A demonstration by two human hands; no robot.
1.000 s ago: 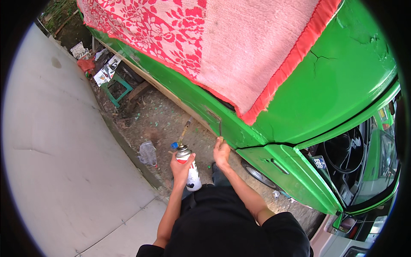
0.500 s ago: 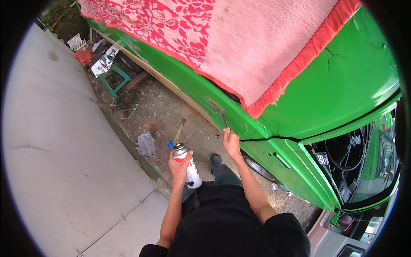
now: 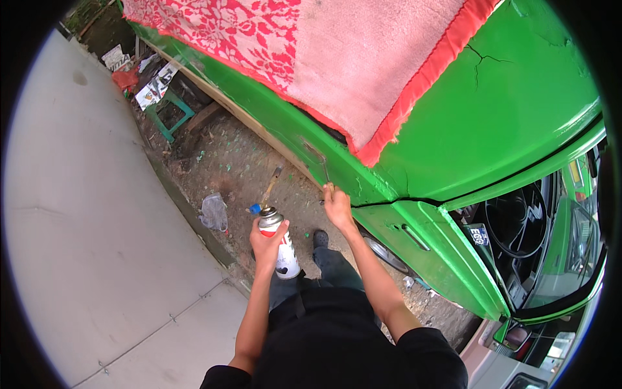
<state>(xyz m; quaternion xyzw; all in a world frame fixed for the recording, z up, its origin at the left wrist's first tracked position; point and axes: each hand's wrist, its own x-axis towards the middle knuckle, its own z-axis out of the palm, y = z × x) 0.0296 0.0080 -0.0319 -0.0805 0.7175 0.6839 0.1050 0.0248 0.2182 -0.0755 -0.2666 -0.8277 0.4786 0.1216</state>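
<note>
My left hand is wrapped round a white and red gas canister. A blowtorch head with a brass-coloured tube and a blue knob is fitted on top, its nozzle pointing away from me near the car's side. No flame can be made out. My right hand grips a thin scraper, whose blade end reaches the green car's side panel. Close beyond the tip is a worn brownish patch on the panel. Whether the blade touches the paint is too small to tell.
A pink and red blanket covers part of the car's green bodywork. The green front door stands open at the right. A pale grey surface fills the left. On the littered ground are a plastic bag and a green stool.
The view has shifted, so the car and blanket sit further left in it. My right hand and the scraper have shifted slightly along the panel. Both hands keep their holds.
</note>
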